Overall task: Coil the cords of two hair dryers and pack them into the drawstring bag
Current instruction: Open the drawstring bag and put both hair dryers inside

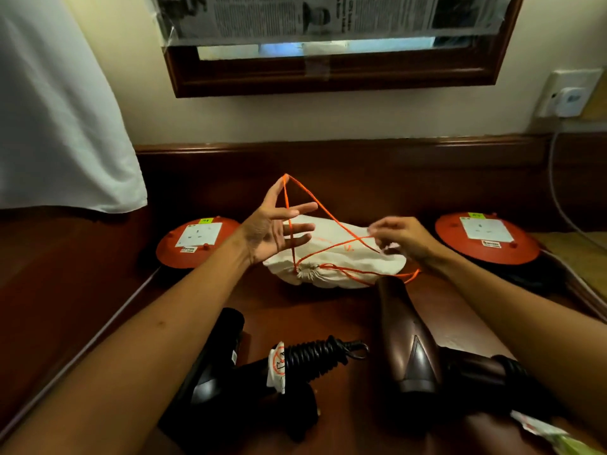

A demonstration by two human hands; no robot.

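A white drawstring bag (331,257) lies on the wooden desk, its mouth cinched at the front. Its orange drawstring (315,198) runs up from the mouth, over the raised index finger of my left hand (276,224), and across to my right hand (400,238). My left hand's fingers are spread, with the cord looped on the fingertip. My right hand pinches the cord over the bag's right end. A black hair dryer (216,366) with a coiled cord (315,356) lies near me at the left. A brown hair dryer (407,339) lies at the right.
Two orange round socket units (197,241) (486,238) flank the bag. A white cloth (59,110) hangs at the left. A framed mirror (335,60) is on the wall, with a wall plug (568,96) at the right. The desk (328,307) has raised edges.
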